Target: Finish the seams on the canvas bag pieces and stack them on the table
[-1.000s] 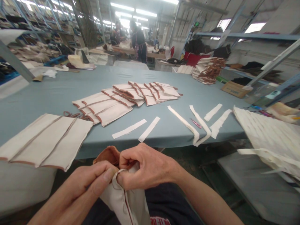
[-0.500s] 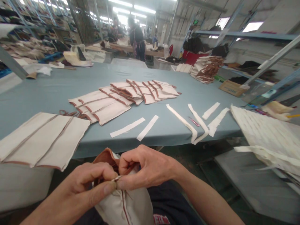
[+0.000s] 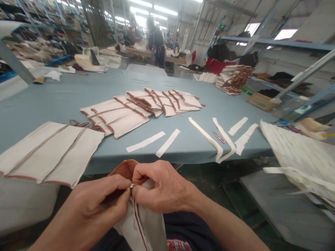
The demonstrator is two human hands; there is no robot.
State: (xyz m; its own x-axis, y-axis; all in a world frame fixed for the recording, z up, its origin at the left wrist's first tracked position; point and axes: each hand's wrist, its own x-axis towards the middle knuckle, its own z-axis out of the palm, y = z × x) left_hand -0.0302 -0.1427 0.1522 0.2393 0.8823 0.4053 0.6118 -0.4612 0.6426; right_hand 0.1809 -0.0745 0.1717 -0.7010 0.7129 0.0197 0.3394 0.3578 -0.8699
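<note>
Brown-lined cream fabric piece (image 3: pixel 154 223) is pinched at its edge by the left hand (image 3: pixel 94 205) and right hand (image 3: pixel 163 188); uneven pulling could pucker the seam (image 3: pixel 138 223).

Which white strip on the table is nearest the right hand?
The strip directly beyond the right hand; another strip lies farther left, the remaining strips farther right.

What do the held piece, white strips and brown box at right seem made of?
Held piece: probably matte canvas or leather, as it bends softly; its brown inner side looks suede-like, being dull and uneven. White strips: matte fabric or interlining perhaps, since two bend limply over the table edge. Brown box: likely plain cardboard, judging by its dull tan side with printed marks.
</note>
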